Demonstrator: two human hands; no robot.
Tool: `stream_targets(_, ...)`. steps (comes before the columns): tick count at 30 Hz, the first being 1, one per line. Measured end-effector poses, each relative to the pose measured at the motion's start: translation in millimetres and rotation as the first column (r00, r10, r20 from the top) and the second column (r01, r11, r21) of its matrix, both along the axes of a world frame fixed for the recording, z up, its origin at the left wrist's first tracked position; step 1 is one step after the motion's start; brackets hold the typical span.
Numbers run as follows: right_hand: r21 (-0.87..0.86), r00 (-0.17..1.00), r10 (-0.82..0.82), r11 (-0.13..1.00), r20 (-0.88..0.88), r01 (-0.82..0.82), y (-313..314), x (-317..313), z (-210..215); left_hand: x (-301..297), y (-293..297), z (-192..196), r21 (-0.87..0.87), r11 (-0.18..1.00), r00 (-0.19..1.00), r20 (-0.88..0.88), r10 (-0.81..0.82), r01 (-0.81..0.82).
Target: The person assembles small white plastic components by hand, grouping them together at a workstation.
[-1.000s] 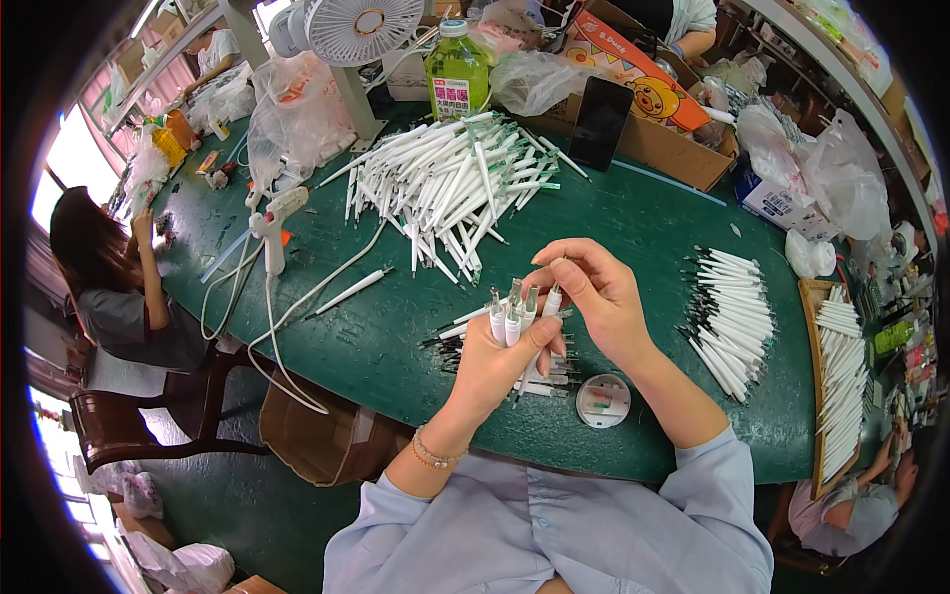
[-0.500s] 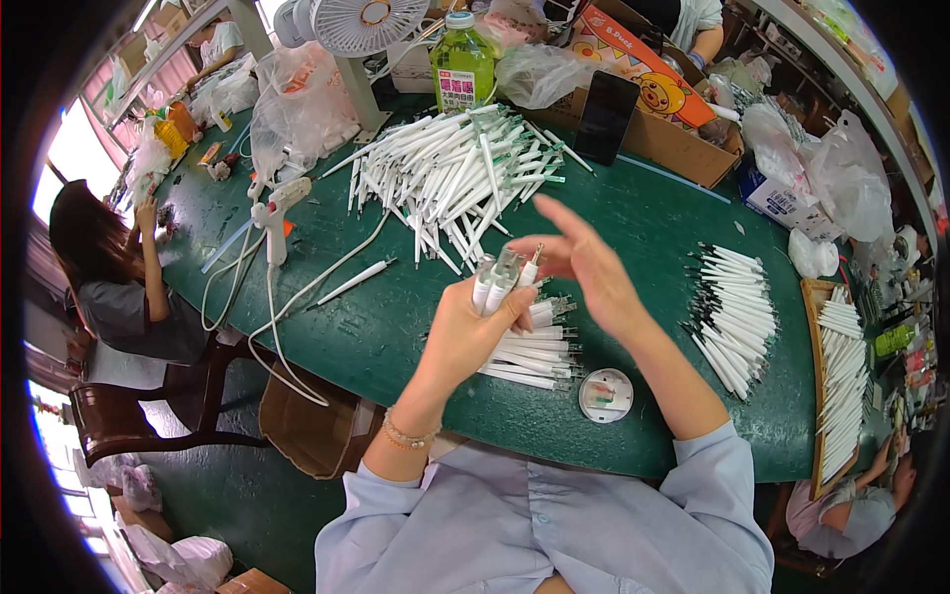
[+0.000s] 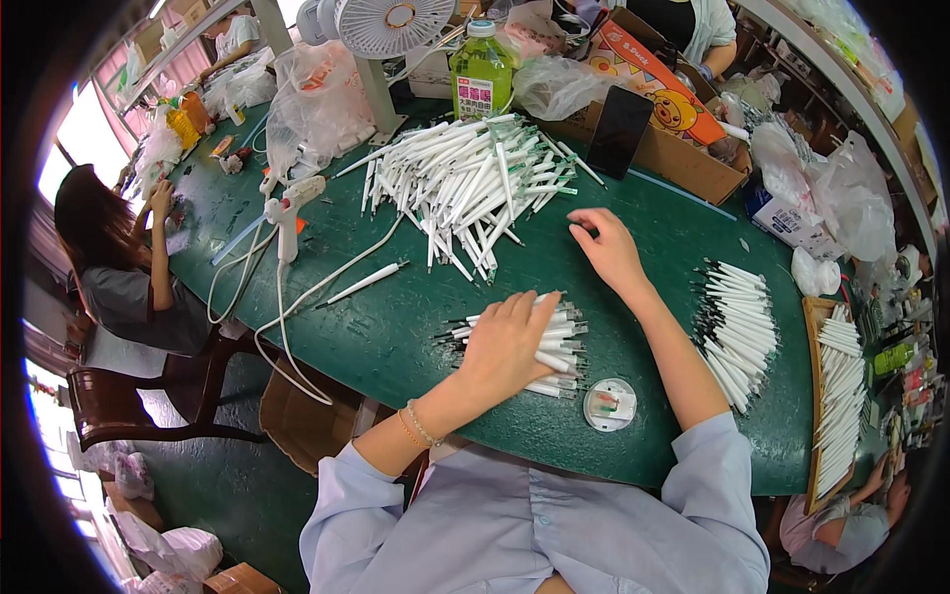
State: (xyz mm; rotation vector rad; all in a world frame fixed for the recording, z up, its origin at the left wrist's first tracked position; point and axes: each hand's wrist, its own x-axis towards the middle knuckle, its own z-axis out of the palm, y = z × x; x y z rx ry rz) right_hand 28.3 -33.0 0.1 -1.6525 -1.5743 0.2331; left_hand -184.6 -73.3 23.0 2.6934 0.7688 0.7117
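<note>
My left hand (image 3: 507, 345) lies palm down over a small stack of white pens (image 3: 562, 348) with dark and clear tips near the table's front edge. Its fingers are stretched out across them, and the palm hides part of the stack. My right hand (image 3: 610, 252) is held over the table to the right of the big heap, fingers loosely bent, thumb apart, and nothing shows in it. Beyond both hands spreads the large heap of white pens (image 3: 455, 188), many with green-clear ends. A round white dish (image 3: 610, 405) with small green and reddish bits sits beside the stack.
Rightward lie a fanned row of white pens (image 3: 737, 332) and a wooden tray (image 3: 813, 396) of more. A glue gun (image 3: 285, 220) with its cord and a single pen (image 3: 364, 284) are at left. Behind stand a fan (image 3: 381, 61), a green bottle (image 3: 482, 74), a phone (image 3: 618, 131) and a carton (image 3: 683, 163).
My left hand has come down from mid-air onto the stack, and the pens with clear ends it held upright no longer show in it. My right hand has drawn away from it, fingers now bent.
</note>
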Motion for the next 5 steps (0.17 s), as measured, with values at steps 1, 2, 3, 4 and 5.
stream_targets(1,0.074,0.991,-0.029,0.997,0.131,0.019,10.0,-0.3,0.6,-0.7,-1.5,-3.3,0.033,0.999,1.000,0.004,-0.019,0.019)
stream_targets(2,0.077,0.991,-0.029,0.997,0.130,0.019,18.5,-0.8,1.5,-1.6,-2.2,-3.1,0.036,0.999,1.000,0.003,-0.018,0.018)
stream_targets(3,0.171,0.966,-0.057,0.985,0.253,0.013,26.9,-4.2,4.4,-3.0,-3.0,-1.8,0.048,0.998,0.999,0.021,-0.039,0.038)
stream_targets(4,0.263,0.925,-0.097,0.965,0.367,-0.004,35.3,-8.7,7.4,-4.0,-3.4,-0.8,0.061,0.996,0.997,0.039,-0.061,0.058)
stream_targets(5,0.266,0.925,-0.096,0.964,0.367,-0.006,36.9,-9.8,8.6,-4.4,-3.2,-1.9,0.055,0.996,0.997,0.046,-0.066,0.063)
